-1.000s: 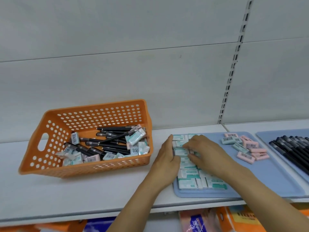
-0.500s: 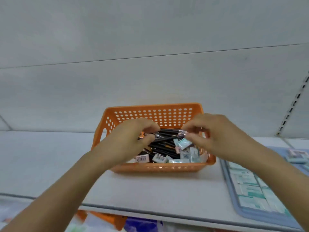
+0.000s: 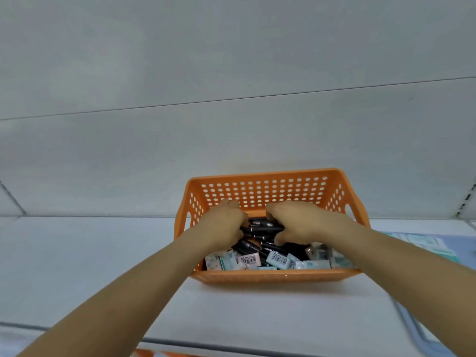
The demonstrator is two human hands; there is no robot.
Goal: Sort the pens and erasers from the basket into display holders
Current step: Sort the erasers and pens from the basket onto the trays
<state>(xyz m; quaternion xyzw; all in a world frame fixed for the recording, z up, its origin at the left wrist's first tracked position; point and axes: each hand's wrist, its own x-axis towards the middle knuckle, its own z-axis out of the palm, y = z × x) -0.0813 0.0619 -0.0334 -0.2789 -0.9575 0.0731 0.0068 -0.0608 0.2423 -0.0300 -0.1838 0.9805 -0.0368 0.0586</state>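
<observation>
My fingertips are hidden among the black pens (image 3: 262, 226) in the orange basket (image 3: 260, 275). A blue tray (image 3: 435, 341) is cut off at right. Erasers (image 3: 277, 258) lie nearer me than both hands. My left hand (image 3: 224, 224) and right hand (image 3: 296, 221) curl around the pens, 1 at each end.

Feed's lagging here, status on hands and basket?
Both hands in the orange basket. Left hand and right hand grip a bundle of black pens. Erasers loose in front. Nothing blocking.

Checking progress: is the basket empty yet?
No. The basket holds pens and erasers; both hands reach in.
</observation>
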